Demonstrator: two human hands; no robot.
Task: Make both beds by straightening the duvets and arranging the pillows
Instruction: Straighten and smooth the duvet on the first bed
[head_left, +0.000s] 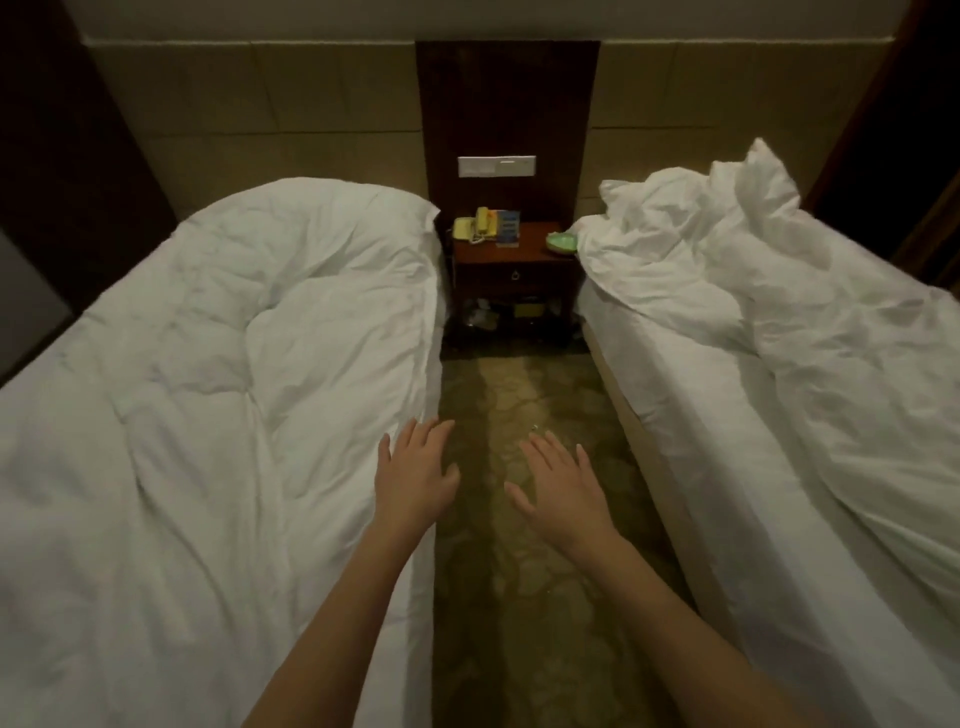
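Two single beds stand side by side with a narrow aisle between them. The left bed's white duvet (218, 395) lies spread out with soft creases and covers the head end. On the right bed the white duvet (810, 312) is bunched and rumpled toward the headboard, with bare sheet (691, 415) showing along its near edge. No separate pillow can be made out on either bed. My left hand (415, 473) hovers with straight fingers at the left duvet's aisle edge. My right hand (561, 483) is held flat over the aisle, holding nothing.
A dark wooden nightstand (514, 265) stands at the end of the aisle with a yellow telephone (475, 226), a blue card and a green dish (561, 241). A switch panel (496, 166) is on the wall above. Patterned carpet (519, 597) fills the aisle.
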